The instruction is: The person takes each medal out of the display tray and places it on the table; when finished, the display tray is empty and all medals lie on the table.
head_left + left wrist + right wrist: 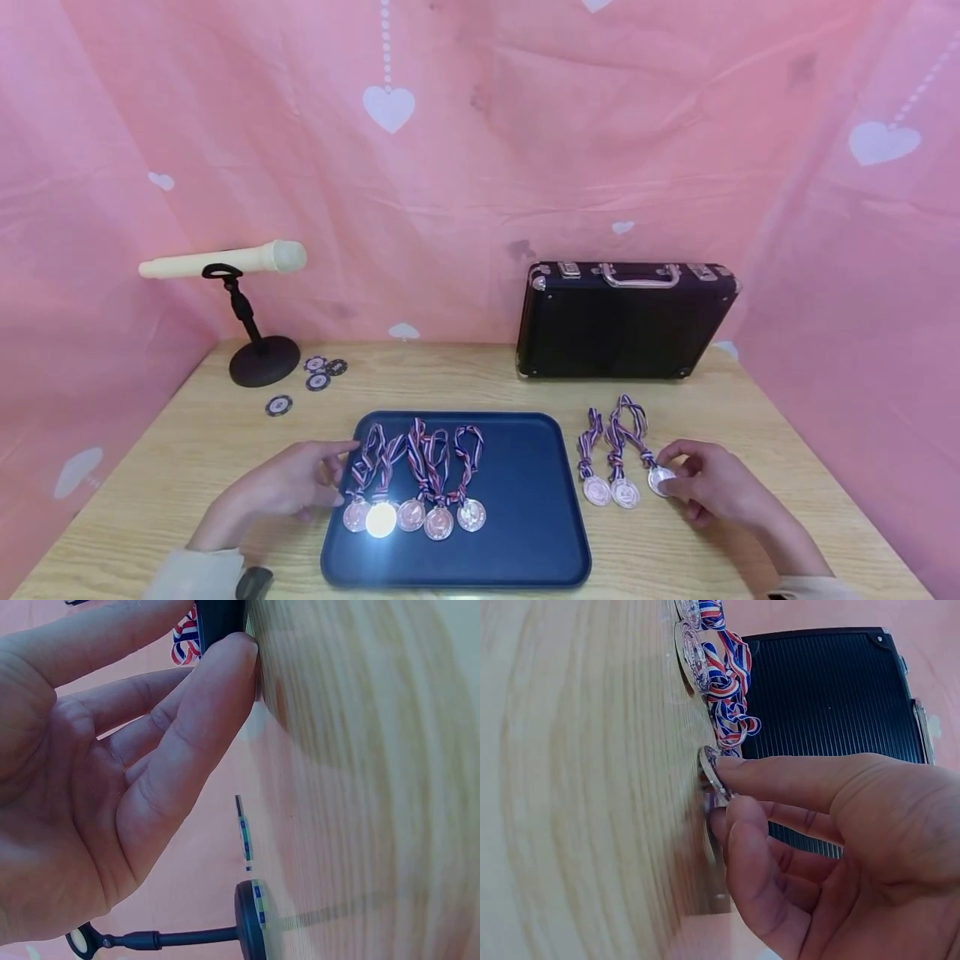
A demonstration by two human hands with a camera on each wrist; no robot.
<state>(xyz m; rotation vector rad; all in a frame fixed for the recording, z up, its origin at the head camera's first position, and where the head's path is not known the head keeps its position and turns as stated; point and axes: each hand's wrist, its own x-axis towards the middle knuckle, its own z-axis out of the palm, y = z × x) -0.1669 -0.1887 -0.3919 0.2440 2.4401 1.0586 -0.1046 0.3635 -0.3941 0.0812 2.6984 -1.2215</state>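
While your left hand (pixel 288 483) steadies the tray (pixel 525 533) with relaxed fingers, your right hand (pixel 708 483) pinches the rightmost medal (pixel 660 481); next, probably lift it clear of the bench (pixel 465 379).

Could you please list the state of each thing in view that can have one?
Black hard case with metal latches: closed, standing on its long edge.
Cream microphone: lying level in its black stand.
Dark blue plastic tray: flat, holding five medals.
Rightmost silver medal with striped ribbon: on the table, pinched.
Right hand: grip on that medal.
Left hand: fingers straight, touching the tray's edge.
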